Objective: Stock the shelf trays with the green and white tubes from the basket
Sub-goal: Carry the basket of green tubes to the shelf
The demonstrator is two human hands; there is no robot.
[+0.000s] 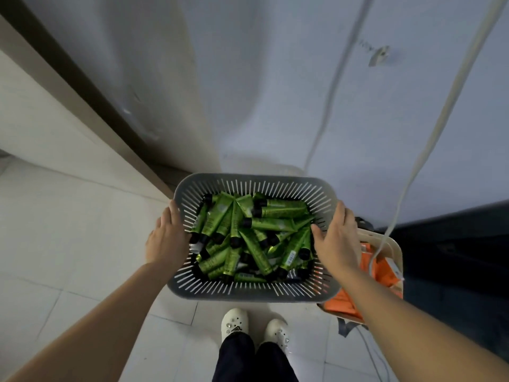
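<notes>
The left hand [168, 239] is clasped on the left rim of the grey basket [256, 181], and the right hand [337, 238] on its right rim, thumb hooked inside. The green tubes [248, 230] are heaped loose inside the basket. No shelf trays are seen, so fetching is judged the step in hand; next the basket must be carried level to the shelf. A beige bin [395, 248] of orange packets stands just right of the basket.
</notes>
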